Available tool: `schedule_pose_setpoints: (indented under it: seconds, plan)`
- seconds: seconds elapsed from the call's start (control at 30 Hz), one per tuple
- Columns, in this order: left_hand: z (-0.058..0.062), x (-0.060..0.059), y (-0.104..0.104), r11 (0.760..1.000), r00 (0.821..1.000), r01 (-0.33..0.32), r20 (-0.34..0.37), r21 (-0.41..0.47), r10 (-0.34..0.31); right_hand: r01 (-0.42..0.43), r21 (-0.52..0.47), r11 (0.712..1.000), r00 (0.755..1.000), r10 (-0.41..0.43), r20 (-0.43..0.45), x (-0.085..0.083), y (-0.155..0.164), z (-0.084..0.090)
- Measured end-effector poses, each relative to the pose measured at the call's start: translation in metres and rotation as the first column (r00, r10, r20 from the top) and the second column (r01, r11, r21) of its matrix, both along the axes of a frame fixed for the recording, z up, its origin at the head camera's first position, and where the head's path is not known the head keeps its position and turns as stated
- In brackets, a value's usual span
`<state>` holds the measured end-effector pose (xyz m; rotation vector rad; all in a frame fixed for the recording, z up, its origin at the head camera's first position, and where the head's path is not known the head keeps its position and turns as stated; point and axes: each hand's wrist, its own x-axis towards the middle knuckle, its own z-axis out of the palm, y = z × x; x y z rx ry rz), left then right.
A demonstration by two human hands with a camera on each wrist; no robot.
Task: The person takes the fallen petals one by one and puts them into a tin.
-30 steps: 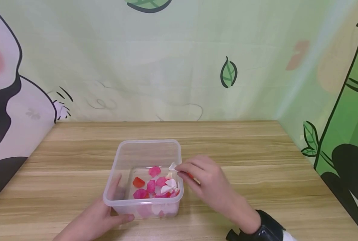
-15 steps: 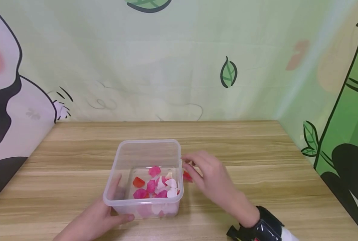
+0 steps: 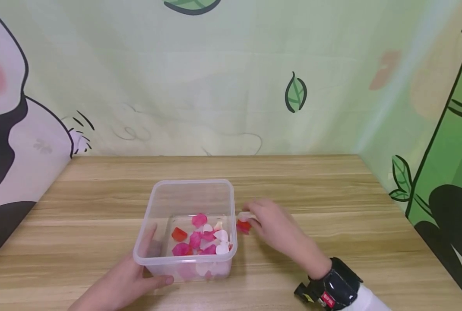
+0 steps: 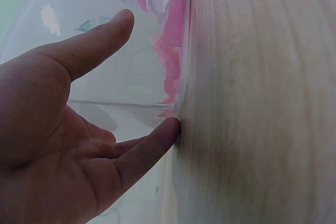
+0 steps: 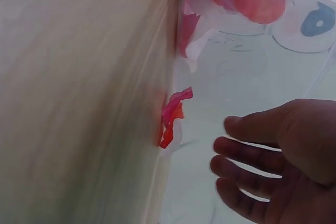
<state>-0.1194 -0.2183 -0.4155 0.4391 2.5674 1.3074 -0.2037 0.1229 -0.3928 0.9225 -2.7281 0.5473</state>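
Note:
A clear plastic box (image 3: 184,261) stands on the table with pink, red and white flower petals (image 3: 195,240) inside, mostly towards its right side. My left hand (image 3: 124,276) holds its near left corner, thumb on the front wall and fingers along the left side. In the left wrist view the thumb (image 4: 100,43) lies before the clear wall. Just right of the box, my right hand (image 3: 277,229) is over a small pile of red, pink and white petals (image 3: 243,226). The right wrist view shows its fingers (image 5: 247,153) loosely bent and apart from those petals (image 5: 173,116).
The wooden table (image 3: 312,185) runs back to a pale green cloth backdrop (image 3: 223,86) with printed leaves. Printed cloth (image 3: 441,164) also borders the table at the right. A black band (image 3: 336,285) is on the right wrist.
A white petal has gone from my right fingers into the box. That hand has moved right, off the rim and down to the petals outside. My left hand stays in place.

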Motion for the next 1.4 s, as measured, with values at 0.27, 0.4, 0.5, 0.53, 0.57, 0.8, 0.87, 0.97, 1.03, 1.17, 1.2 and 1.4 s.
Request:
schedule_pose_setpoints:
  seconds: [0.27, 0.4, 0.5, 0.53, 0.57, 0.8, 0.87, 0.97, 1.03, 1.17, 1.2, 1.4]
  plan:
    - [0.001, -0.001, 0.0, 0.999, 0.998, -0.021, 0.068, 0.027, 0.019, -0.041, 0.118, 0.992, 0.994, 0.028, 0.11, -0.002, 0.005, -0.009]
    - [0.001, -0.001, 0.0, 0.999, 0.994, -0.039, 0.104, 0.03, 0.036, -0.045, 0.119, 0.992, 0.991, 0.03, 0.13, -0.002, 0.005, -0.009]
    - [0.001, 0.0, 0.001, 0.999, 0.995, -0.033, 0.091, 0.028, 0.03, -0.059, 0.108, 0.992, 0.988, 0.043, 0.146, -0.002, 0.004, -0.009]
    - [0.002, 0.0, 0.001, 0.999, 0.995, -0.037, 0.09, 0.024, 0.035, -0.067, 0.106, 0.992, 0.987, 0.051, 0.152, -0.002, 0.004, -0.008]
    - [0.002, 0.0, 0.001, 0.999, 0.996, -0.037, 0.087, 0.021, 0.035, -0.077, 0.105, 0.992, 0.985, 0.059, 0.163, -0.002, 0.004, -0.008]
    - [0.001, 0.0, 0.002, 0.998, 0.991, -0.061, 0.118, -0.005, 0.061, -0.168, 0.123, 0.978, 0.97, 0.142, 0.197, 0.001, 0.002, -0.009]
    - [0.001, 0.0, 0.002, 0.998, 0.989, -0.066, 0.131, 0.0, 0.066, -0.199, 0.142, 0.97, 0.969, 0.173, 0.178, 0.002, 0.002, -0.011]
    - [0.001, 0.0, 0.001, 0.998, 0.991, -0.055, 0.12, 0.012, 0.053, -0.238, 0.163, 0.958, 0.965, 0.214, 0.148, 0.003, 0.003, -0.013]
    - [0.001, -0.001, 0.0, 0.999, 0.992, -0.044, 0.116, 0.029, 0.04, -0.251, 0.177, 0.952, 0.964, 0.23, 0.132, 0.003, 0.004, -0.014]
    - [0.001, 0.0, 0.0, 0.998, 0.991, -0.046, 0.127, 0.033, 0.041, -0.259, 0.191, 0.947, 0.962, 0.235, 0.137, 0.004, 0.004, -0.013]
    - [0.001, 0.0, 0.0, 0.998, 0.99, -0.05, 0.131, 0.03, 0.046, -0.255, 0.193, 0.947, 0.962, 0.23, 0.145, 0.004, 0.004, -0.013]
    - [0.002, 0.0, 0.001, 0.998, 0.991, -0.059, 0.118, 0.006, 0.058, -0.215, 0.182, 0.959, 0.962, 0.177, 0.207, 0.005, 0.002, -0.011]
